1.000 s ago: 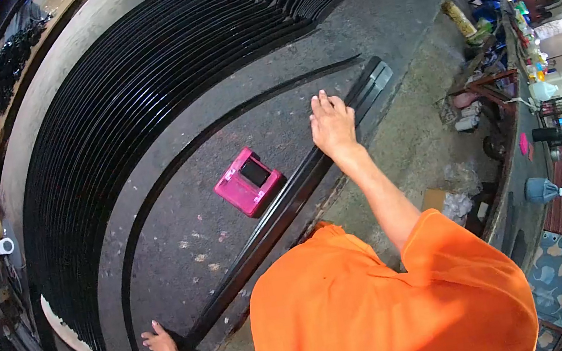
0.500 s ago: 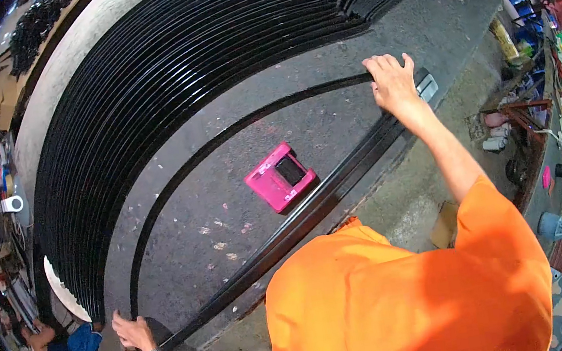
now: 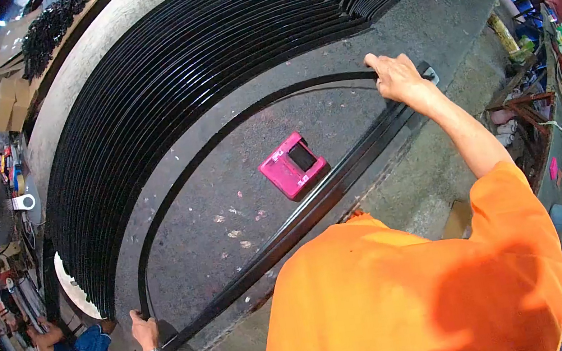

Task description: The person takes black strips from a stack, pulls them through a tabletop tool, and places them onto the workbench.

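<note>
Plainly, left hand [image 3: 145, 331] and right hand [image 3: 397, 77] clamp a curved strip [image 3: 217, 135] beyond a pink box [image 3: 283, 175] holding something dark [image 3: 302, 156].

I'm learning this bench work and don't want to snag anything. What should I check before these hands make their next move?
1. Left hand on the lower-left end of the curved black strip: ok.
2. Right hand on its other end: ok.
3. Strip clear of the pink plastic box: ok, a gap all round.
4. Strip apart from the row of laid strips: ok, bare tabletop between.
5. Whole strip off the tabletop: cannot tell.
</note>
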The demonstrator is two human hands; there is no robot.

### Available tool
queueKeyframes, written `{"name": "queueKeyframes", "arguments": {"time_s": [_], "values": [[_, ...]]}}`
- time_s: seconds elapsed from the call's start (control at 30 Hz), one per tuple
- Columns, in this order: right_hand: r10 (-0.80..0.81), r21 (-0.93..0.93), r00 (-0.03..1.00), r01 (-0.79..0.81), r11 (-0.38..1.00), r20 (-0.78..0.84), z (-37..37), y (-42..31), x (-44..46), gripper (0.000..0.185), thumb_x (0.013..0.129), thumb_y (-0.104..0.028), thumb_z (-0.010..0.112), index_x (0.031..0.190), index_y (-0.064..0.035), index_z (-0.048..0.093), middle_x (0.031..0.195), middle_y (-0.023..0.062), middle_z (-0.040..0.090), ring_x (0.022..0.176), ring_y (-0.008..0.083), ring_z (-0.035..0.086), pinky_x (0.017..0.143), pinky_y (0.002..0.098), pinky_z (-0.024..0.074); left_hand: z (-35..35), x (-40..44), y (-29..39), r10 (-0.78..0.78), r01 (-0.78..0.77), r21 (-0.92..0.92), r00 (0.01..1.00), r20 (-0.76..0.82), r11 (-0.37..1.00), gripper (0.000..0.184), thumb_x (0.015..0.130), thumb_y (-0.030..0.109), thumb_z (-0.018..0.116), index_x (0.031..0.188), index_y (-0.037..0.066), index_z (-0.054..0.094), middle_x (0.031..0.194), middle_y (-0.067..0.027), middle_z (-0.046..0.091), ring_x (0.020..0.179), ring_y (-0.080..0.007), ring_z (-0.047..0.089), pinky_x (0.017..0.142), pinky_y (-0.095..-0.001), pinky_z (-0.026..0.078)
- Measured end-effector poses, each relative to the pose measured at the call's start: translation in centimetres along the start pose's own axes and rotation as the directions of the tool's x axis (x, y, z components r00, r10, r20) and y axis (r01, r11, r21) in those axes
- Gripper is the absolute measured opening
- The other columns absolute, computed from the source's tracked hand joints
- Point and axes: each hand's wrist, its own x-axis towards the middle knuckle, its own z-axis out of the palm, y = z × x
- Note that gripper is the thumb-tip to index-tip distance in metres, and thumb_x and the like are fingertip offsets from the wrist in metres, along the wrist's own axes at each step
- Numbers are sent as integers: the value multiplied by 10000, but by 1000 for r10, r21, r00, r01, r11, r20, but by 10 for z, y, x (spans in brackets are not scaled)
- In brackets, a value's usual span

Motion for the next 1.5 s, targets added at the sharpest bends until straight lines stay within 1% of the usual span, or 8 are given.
{"name": "queueKeyframes", "arguments": {"time_s": [0.13,0.33,0.6,0.83,1.1,1.17,1.3,1.5], "values": [[3,69,999,-6,998,50,-12,-16,-48,311,825,-52,508,1134,-88,482,977,222,662,935,434,640,805,541,497,-26,-42,3,117,-40,-361,974,193,932,366,787,115,646,1121,39,517,826,-111,651,655,-246,630,629,-361,485],[166,385,934,-286,877,316,-13,-55,-115,441,905,-309,601,1280,-106,488,1029,194,697,989,394,656,843,475,506,-9,-91,-20,279,430,-824,794,540,370,500,977,369,595,1336,36,493,1084,-101,671,851,-175,663,634,-311,517],[-76,792,800,-569,222,595,44,-57,-164,291,983,-295,548,1101,-53,661,966,24,716,785,92,620,718,306,484,4,-127,10,454,571,-780,642,618,257,446,919,279,681,1278,55,539,1116,-104,680,921,-244,700,650,-318,602],[-95,850,849,-503,156,520,34,-79,-176,358,953,-300,611,1211,-51,619,982,-7,692,847,77,588,704,258,447,20,-112,9,598,601,-776,555,579,193,507,889,226,721,1327,52,534,1021,-49,672,891,-221,695,729,-366,601],[17,859,955,-273,434,295,-17,-82,-129,309,884,-203,688,1113,-3,629,958,33,663,901,119,589,816,294,480,1,-67,-19,510,301,-944,795,327,136,208,950,142,638,1145,151,568,858,84,577,657,-49,501,583,-213,420],[14,748,972,-191,636,236,-22,-75,-109,296,874,-206,693,1089,-10,640,933,74,694,876,147,626,797,312,495,-29,-65,-36,186,163,-931,955,232,326,256,956,137,631,1205,117,578,924,83,586,683,-24,469,589,-191,384],[-89,511,987,7,860,137,-60,-89,-79,283,858,-244,685,1061,-48,661,980,137,716,928,272,685,816,383,518,-99,-52,-108,271,-117,-771,960,75,626,201,923,53,605,1120,12,603,995,60,588,834,-64,499,720,-238,405],[-183,293,981,157,943,61,-67,-130,-34,205,858,-233,664,1009,-95,648,976,119,698,964,323,658,817,442,504,-147,-62,-234,-97,145,-534,988,117,833,67,889,-38,573,934,3,545,813,33,483,755,-86,436,702,-244,369]]}}
